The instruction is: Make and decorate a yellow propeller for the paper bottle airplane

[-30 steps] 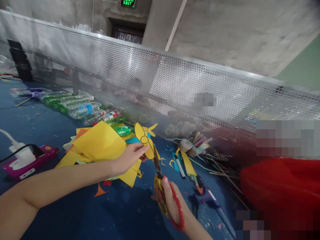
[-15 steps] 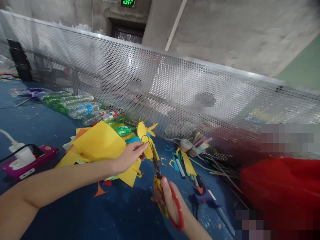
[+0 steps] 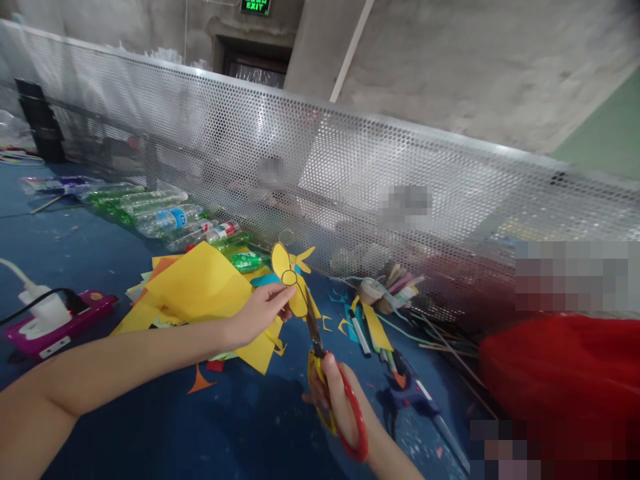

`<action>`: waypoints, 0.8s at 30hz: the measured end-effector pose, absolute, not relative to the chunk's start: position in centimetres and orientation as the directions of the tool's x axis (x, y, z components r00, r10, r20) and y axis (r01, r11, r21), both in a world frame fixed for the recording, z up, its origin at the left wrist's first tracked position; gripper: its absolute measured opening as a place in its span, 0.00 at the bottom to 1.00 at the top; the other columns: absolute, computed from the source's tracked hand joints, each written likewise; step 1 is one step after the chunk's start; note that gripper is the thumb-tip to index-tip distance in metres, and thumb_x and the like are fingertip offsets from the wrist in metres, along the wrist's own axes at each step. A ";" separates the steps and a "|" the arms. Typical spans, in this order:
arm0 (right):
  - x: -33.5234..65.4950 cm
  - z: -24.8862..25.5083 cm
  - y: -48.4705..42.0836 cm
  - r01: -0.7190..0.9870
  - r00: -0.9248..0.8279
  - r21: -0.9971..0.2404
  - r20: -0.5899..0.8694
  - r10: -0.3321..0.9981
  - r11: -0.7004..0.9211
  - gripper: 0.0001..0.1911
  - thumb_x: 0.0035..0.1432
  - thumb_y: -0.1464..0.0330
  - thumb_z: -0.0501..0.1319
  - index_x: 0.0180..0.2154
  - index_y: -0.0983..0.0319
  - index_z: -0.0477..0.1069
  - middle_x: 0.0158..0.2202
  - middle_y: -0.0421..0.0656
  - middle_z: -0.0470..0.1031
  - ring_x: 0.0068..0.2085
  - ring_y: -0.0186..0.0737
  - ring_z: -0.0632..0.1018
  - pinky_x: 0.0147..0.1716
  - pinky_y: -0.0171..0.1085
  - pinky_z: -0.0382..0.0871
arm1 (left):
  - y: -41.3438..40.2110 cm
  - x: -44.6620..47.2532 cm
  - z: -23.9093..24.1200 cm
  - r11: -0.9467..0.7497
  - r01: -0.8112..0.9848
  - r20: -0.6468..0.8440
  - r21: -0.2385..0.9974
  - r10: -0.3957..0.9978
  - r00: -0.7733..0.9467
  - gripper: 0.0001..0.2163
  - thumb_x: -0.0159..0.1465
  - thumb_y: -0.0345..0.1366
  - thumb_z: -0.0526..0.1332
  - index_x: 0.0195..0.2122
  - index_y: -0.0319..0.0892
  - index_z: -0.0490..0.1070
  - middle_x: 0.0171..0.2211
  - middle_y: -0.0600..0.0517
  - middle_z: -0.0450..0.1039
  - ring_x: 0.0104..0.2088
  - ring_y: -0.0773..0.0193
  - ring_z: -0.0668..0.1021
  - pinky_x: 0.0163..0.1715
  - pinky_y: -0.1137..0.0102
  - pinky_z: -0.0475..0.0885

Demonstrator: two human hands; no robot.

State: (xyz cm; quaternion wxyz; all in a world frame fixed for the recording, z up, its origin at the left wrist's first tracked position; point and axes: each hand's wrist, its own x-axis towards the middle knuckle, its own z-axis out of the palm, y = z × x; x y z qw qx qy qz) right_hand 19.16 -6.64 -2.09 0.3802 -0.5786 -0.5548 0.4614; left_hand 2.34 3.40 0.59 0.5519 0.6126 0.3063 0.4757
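My left hand pinches a yellow paper cut-out with black drawn outlines, holding it up above the blue table. My right hand grips red-and-yellow scissors, fingers through the handles. The blades point up and meet the lower edge of the cut-out. Under my left hand lies a heap of yellow and orange paper sheets.
Plastic bottles lie in a row along a perforated metal screen. A pink power strip with a white plug sits at the left. Markers, sticks and tape, a glue gun and red fabric lie to the right.
The cut-out and scissors shifted only slightly; the blades worked a little along the paper's lower edge. Both hands stay in about the same place.
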 end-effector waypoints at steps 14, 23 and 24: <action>19.1 -2.0 -6.6 0.283 -0.023 -0.950 -0.141 0.990 -0.129 0.33 0.51 0.36 0.50 0.18 0.58 0.53 0.15 0.32 0.51 0.19 0.30 0.58 0.29 0.39 0.72 | 3.4 2.4 0.8 -0.192 -0.151 0.235 0.970 0.901 0.364 0.19 0.62 0.53 0.56 0.27 0.41 0.68 0.23 0.54 0.68 0.26 0.65 0.72 0.31 0.69 0.68; 19.2 -2.0 -6.5 0.297 -0.026 -0.943 -0.166 0.986 -0.151 0.33 0.49 0.35 0.51 0.18 0.57 0.54 0.13 0.33 0.52 0.18 0.31 0.59 0.29 0.40 0.73 | 3.4 2.2 0.9 -0.205 -0.153 0.247 0.967 0.905 0.345 0.18 0.63 0.51 0.57 0.25 0.41 0.66 0.22 0.55 0.65 0.25 0.67 0.71 0.30 0.70 0.67; 19.2 -2.0 -6.5 0.298 -0.022 -0.942 -0.167 0.986 -0.153 0.33 0.49 0.35 0.51 0.18 0.57 0.54 0.13 0.33 0.52 0.18 0.31 0.59 0.29 0.40 0.73 | 3.4 2.2 0.9 -0.204 -0.160 0.248 0.966 0.907 0.341 0.18 0.62 0.51 0.58 0.25 0.41 0.66 0.23 0.56 0.65 0.25 0.67 0.71 0.30 0.70 0.67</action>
